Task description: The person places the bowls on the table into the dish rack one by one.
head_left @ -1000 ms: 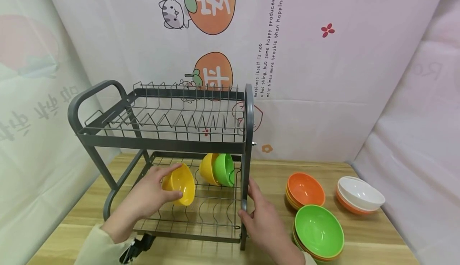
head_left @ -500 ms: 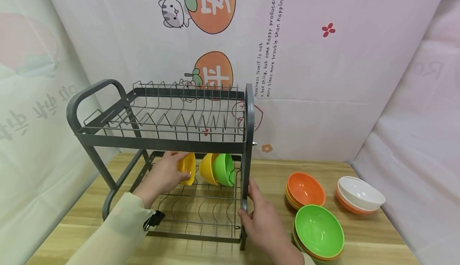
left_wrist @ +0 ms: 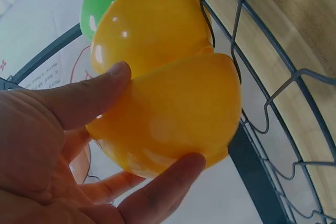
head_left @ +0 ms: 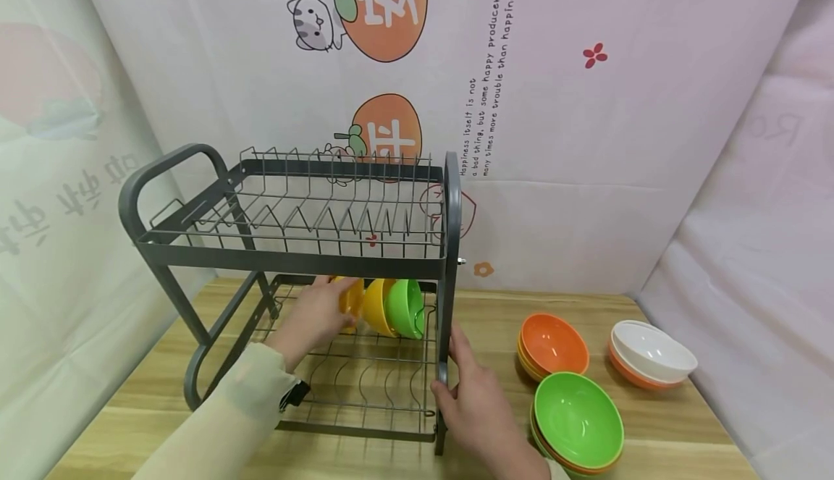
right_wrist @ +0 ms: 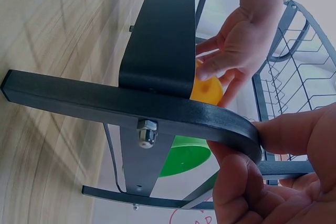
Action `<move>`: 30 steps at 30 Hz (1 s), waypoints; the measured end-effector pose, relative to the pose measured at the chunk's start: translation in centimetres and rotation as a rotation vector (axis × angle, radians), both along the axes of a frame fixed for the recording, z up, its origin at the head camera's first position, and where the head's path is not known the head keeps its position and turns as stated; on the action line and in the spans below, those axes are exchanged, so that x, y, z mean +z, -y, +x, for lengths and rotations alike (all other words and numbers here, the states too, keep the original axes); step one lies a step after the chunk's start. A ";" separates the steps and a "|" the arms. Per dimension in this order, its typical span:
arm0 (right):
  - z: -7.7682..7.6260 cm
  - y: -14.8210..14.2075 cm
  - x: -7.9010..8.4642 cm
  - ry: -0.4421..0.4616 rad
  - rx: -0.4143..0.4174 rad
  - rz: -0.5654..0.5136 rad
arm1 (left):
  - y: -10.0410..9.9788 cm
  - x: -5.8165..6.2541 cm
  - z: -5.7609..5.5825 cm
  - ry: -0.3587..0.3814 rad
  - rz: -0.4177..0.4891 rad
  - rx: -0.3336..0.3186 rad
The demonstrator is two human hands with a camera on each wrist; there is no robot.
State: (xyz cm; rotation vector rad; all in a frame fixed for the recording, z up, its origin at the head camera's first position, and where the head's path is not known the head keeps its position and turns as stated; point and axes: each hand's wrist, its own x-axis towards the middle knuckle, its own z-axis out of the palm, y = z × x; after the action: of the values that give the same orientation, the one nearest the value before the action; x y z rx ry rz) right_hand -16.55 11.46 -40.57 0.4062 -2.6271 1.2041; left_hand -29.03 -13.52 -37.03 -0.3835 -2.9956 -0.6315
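My left hand point(head_left: 313, 317) reaches into the lower tier of the dark grey dish rack point(head_left: 293, 255) and holds a yellow bowl point(left_wrist: 173, 114) between thumb and fingers. The bowl is tipped on its side, right against a second yellow bowl point(head_left: 378, 308). Beyond that one, a green bowl point(head_left: 407, 308) stands on edge in the wire slots. Fingers partly cover the held bowl in the head view. My right hand point(head_left: 478, 404) grips the rack's right front upright, its thumb and fingers around the bar point(right_wrist: 231, 121) in the right wrist view.
To the right of the rack stand an orange bowl point(head_left: 554, 342) on yellow ones, a green bowl point(head_left: 578, 419) on a stack, and white bowls point(head_left: 654, 350) on an orange one. The rack's upper wire tier point(head_left: 326, 205) overhangs the lower one. A printed cloth point(head_left: 554, 140) hangs behind.
My left hand has carried the yellow bowl back and to the right, from the middle of the lower tier to beside the other yellow bowl. The right hand has stayed on the upright.
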 end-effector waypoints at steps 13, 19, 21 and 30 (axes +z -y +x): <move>0.2 0.3 0.2 -0.020 -0.042 0.058 | -0.5 -0.1 -0.7 0.029 0.015 -0.036; 0.2 0.2 0.2 -0.039 -0.042 0.063 | -0.7 -0.2 -1.1 0.051 0.011 -0.039; 0.2 0.2 0.1 -0.044 -0.045 0.068 | -0.8 -0.3 -1.3 0.069 0.017 -0.039; 0.2 0.2 0.1 -0.032 -0.050 0.069 | -0.7 -0.8 -1.8 0.115 0.112 -0.055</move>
State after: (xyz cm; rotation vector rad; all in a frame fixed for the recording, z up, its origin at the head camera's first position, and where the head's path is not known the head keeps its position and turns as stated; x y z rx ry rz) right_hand -16.39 11.30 -40.42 0.3672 -2.6408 1.0847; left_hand -30.83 -12.77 -37.80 -0.4376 -3.0482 -0.8499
